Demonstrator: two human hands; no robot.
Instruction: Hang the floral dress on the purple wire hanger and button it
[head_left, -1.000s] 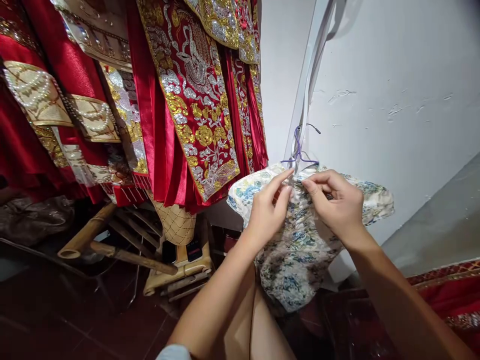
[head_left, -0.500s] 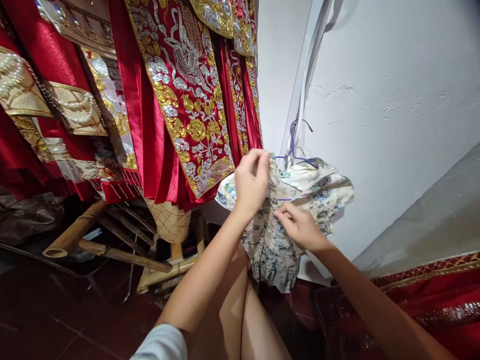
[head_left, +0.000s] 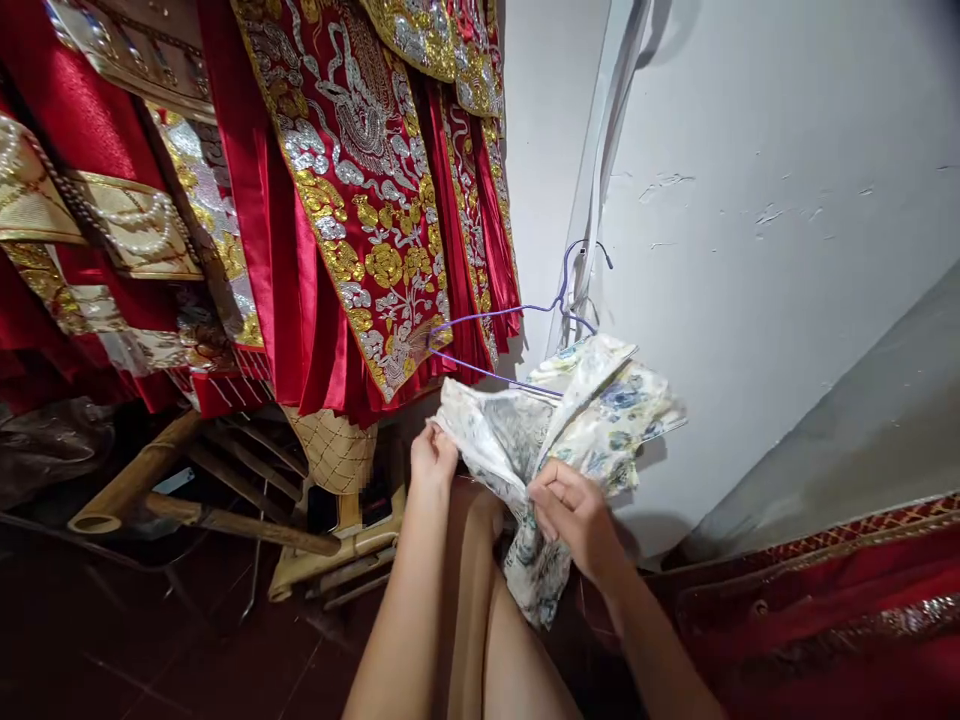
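A white floral garment with blue and green print hangs partly on a purple wire hanger. Its right side still covers the hanger's right arm, while the left arm of the hanger is bare. My left hand pinches the garment's left edge, below the hanger's bare end. Closed on the gathered cloth at the garment's middle front is my right hand. The lower part of the garment droops between my hands, over my knees. The hanger's hook is beside a white strap on the wall.
Red costumes with gold and silver embroidery hang at the left, close to the hanger. Below them stands bamboo furniture. A white wall with chipped paint rises behind the garment. Red fabric lies at the lower right.
My left hand has moved down and left, drawing the garment's left side off the hanger's left arm. My right hand has moved slightly lower, still gripping the cloth.
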